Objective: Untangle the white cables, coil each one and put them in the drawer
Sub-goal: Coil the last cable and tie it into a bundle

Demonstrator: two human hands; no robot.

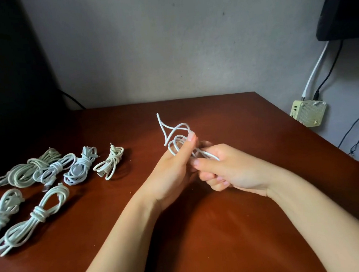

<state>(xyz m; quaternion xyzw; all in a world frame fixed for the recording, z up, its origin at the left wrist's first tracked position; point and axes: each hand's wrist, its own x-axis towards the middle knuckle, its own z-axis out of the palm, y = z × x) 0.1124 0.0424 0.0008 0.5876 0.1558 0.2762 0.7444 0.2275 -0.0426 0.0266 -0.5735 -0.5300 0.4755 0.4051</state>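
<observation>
Your forearms point(122, 238) come in from the bottom edge, and your hands meet mid-frame above the table point(247, 227). Your left hand point(172, 166) pinches a bunch of white cable point(174, 128) loops under its raised thumb. Your right hand point(227, 168), just beside it, is curled round a strand of the same cable. One loose end sticks up beyond your left thumb. Several coiled cables point(38, 215) lie in two rows on the table's left side, well apart from your hands. A cream adapter point(309, 112) sits on the wall at right.
</observation>
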